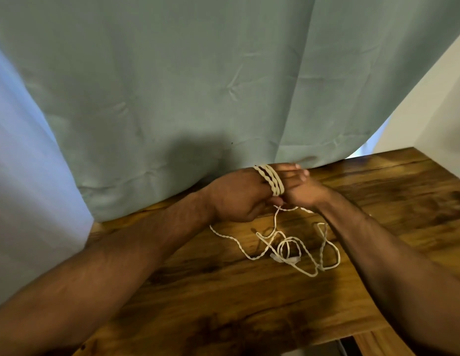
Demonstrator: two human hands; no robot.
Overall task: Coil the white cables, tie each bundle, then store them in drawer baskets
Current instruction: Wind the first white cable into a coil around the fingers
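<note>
A white twisted cable (pixel 271 179) is wound in several turns around the fingers of my left hand (pixel 236 196), which is held just above the wooden table (pixel 223 291) near its back edge. The left thumb presses the cable under the coil. My right hand (pixel 304 194) sits close against the left one and pinches the strand that leaves the coil. The loose cable (pixel 288 249) lies in tangled loops on the table below both hands, with a small white plug (pixel 277 258) among them. No drawer or basket is in view.
A pale green curtain (pixel 198 86) hangs right behind the table and touches its back edge. A white wall (pixel 434 98) stands at the right. The table's front edge (pixel 326 337) runs at the lower right.
</note>
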